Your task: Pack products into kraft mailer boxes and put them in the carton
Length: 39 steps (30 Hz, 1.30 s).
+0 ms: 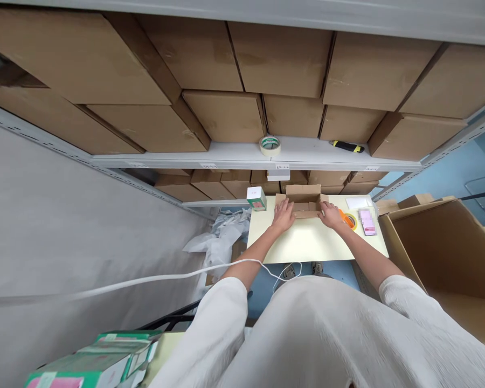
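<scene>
A small open cardboard box (303,206) stands on the pale yellow table (311,245) with its flaps up. At the box's left side my left hand (283,214) grips the flap and edge. My right hand (330,214) has hold of the right side. Beside my right hand lies an orange tape dispenser (347,219) with yellow tape. Further right is a phone with a pink screen (367,221). At the table's back left corner sits a small green and white box (256,199).
Shelves of cardboard boxes (291,59) rise behind the table, with a tape roll (270,145) and a cutter (347,146) on one shelf. A large open carton (448,248) stands at right. A white cable (165,277) crosses from the left. Green boxes (92,364) lie lower left.
</scene>
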Available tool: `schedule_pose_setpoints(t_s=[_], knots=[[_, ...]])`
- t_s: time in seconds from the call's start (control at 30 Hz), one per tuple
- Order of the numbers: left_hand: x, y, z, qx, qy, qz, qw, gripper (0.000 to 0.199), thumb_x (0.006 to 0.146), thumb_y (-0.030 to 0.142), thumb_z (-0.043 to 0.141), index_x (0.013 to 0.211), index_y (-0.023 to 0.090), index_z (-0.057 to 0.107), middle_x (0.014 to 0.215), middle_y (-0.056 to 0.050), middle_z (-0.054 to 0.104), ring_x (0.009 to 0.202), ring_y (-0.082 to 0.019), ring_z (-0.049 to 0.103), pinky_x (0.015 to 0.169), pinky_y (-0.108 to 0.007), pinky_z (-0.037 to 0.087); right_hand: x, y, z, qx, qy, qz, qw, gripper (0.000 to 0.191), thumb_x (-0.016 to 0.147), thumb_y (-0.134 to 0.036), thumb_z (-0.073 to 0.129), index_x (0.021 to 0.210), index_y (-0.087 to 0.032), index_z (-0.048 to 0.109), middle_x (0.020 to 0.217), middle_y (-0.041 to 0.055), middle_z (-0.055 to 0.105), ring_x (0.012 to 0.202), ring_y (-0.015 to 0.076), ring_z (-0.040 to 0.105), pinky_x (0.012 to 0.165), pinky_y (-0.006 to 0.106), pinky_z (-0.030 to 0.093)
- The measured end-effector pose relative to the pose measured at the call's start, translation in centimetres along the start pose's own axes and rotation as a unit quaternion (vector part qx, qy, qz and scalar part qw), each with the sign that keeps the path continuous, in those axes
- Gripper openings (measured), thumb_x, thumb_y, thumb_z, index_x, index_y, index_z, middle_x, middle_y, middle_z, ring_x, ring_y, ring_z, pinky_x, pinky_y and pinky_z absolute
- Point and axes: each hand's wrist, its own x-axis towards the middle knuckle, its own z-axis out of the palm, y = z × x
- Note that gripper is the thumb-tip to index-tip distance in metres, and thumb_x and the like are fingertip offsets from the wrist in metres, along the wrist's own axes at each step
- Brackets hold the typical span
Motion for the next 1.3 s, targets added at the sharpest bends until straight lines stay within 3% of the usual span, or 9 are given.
schedule_pose_setpoints(t_s=[0.37,0.6,0.8,1.03,1.17,1.3], knots=[[-3.9,1.9,-2.6,0.016,0.051,0.014,0.998,0.061,0.108,0.037,0.044,0.167,0.022,0.041,0.177,-0.017,0.035,0.167,-0.034,0.028,0.135,-0.059,0.022,-2.4,-0.8,-0.9,0.062,0.089,-0.055,0.993,0.051,0.106,-0.031,0.046,0.153,-0.017,0.058,0.159,0.0171,0.058,0.141,0.0361,0.054,0.115,0.050,0.044],[-9.0,4.4,-1.8,0.025,0.101,-0.058,0.993,0.060,0.108,0.035,0.046,0.166,0.020,0.043,0.177,-0.017,0.036,0.166,-0.032,0.029,0.134,-0.056,0.024,-2.8,-1.8,-0.8,0.063,0.083,-0.156,0.982,0.050,0.107,-0.033,0.046,0.151,-0.015,0.061,0.159,0.0172,0.058,0.144,0.0351,0.050,0.120,0.049,0.039],[-16.0,9.2,1.4,0.019,0.156,-0.170,0.973,0.061,0.108,0.036,0.047,0.167,0.024,0.041,0.178,-0.015,0.036,0.165,-0.031,0.030,0.134,-0.056,0.025,-4.9,-2.1,0.4,0.043,0.052,-0.293,0.954,0.049,0.106,-0.034,0.048,0.149,-0.018,0.062,0.158,0.0163,0.059,0.142,0.0360,0.051,0.117,0.050,0.040],[-26.2,15.7,7.4,-0.013,0.186,-0.292,0.938,0.062,0.107,0.037,0.048,0.167,0.022,0.042,0.177,-0.015,0.036,0.164,-0.033,0.033,0.134,-0.055,0.028,-11.4,-2.9,3.2,0.022,0.001,-0.417,0.909,0.048,0.107,-0.035,0.046,0.150,-0.020,0.062,0.156,0.0163,0.061,0.141,0.0346,0.053,0.117,0.049,0.041],[-32.0,19.0,10.8,-0.033,0.205,-0.361,0.909,0.066,0.106,0.036,0.051,0.169,0.025,0.038,0.177,-0.014,0.036,0.163,-0.035,0.034,0.133,-0.057,0.029,-15.5,-4.5,5.2,0.006,-0.038,-0.478,0.878,0.047,0.107,-0.035,0.047,0.149,-0.020,0.063,0.156,0.0149,0.061,0.140,0.0334,0.054,0.116,0.048,0.042],[-38.6,22.0,13.6,-0.052,0.236,-0.424,0.873,0.064,0.106,0.035,0.050,0.168,0.024,0.039,0.178,-0.015,0.035,0.163,-0.033,0.034,0.133,-0.055,0.029,-19.8,-7.7,7.3,-0.019,-0.067,-0.550,0.832,0.048,0.107,-0.035,0.047,0.150,-0.019,0.061,0.158,0.0147,0.059,0.142,0.0331,0.053,0.116,0.046,0.043]])
